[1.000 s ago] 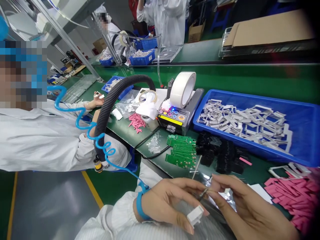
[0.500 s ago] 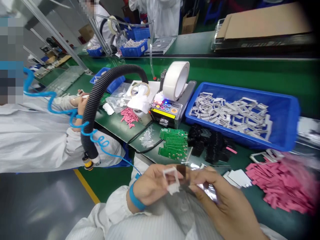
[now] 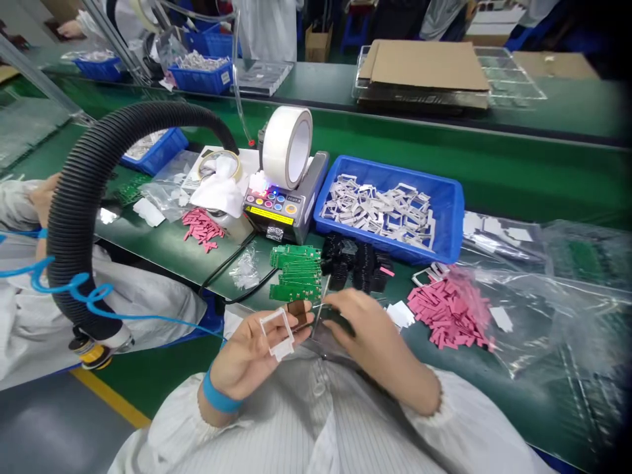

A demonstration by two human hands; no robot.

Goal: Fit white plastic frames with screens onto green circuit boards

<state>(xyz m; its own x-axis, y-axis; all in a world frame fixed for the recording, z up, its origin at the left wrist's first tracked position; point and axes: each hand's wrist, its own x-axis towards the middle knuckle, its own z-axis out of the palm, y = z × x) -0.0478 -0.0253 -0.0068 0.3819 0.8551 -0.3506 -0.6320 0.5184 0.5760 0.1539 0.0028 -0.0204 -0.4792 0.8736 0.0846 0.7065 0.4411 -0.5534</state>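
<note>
While the left hand (image 3: 241,352) pinches the white frame (image 3: 276,326), the right hand (image 3: 368,332) — fingertips closed on a brown strip (image 3: 297,310) — meets its edge; both grips unchanged from earlier.

Green bench (image 3: 494,178), mid-frame: tape dispenser (image 3: 281,204), blue tray (image 3: 451,204), circuit boards (image 3: 293,273), black parts (image 3: 358,260). Pink strips (image 3: 451,309) centre right.

1. white plastic frame (image 3: 276,334): small square thing, open in the middle, with a little tab on its lower edge. It's tilted and pinched in the fingers of the left hand (image 3: 245,353), just off the table edge.
2. brown piece (image 3: 297,311): tiny dark rectangle right by the frame's upper corner, between the left fingertips and the right hand (image 3: 368,329). Too blurry to tell which hand grips it.
</note>
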